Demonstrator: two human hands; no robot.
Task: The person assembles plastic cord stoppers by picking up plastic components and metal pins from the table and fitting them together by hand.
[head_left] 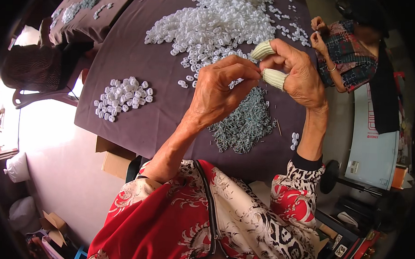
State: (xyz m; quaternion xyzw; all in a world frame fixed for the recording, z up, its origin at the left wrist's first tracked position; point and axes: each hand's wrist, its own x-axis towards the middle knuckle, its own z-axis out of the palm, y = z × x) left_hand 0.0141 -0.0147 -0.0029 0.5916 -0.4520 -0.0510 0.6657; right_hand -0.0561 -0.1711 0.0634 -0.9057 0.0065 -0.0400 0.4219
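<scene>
My left hand (223, 86) and my right hand (300, 78) meet over the table, fingertips almost touching. The left thumb and forefinger are pinched together; what they grip is too small to make out. Pale knitted covers (274, 78) sleeve my right thumb and forefinger, which curl toward the left fingertips, and anything between them is hidden. Below the hands lies a heap of small grey-blue screw-like pieces (245, 124). Beyond them spreads a big mound of small white oval plastic pieces (221, 21). A smaller pile of white pieces (123, 98) sits at the left.
A dark brown cloth covers the table (141, 57). A thin stick (278, 128) and several white pieces (294, 140) lie near its right edge. Another person (345, 57) works at the right side. A second table (92, 20) and a chair (34, 71) stand at the left.
</scene>
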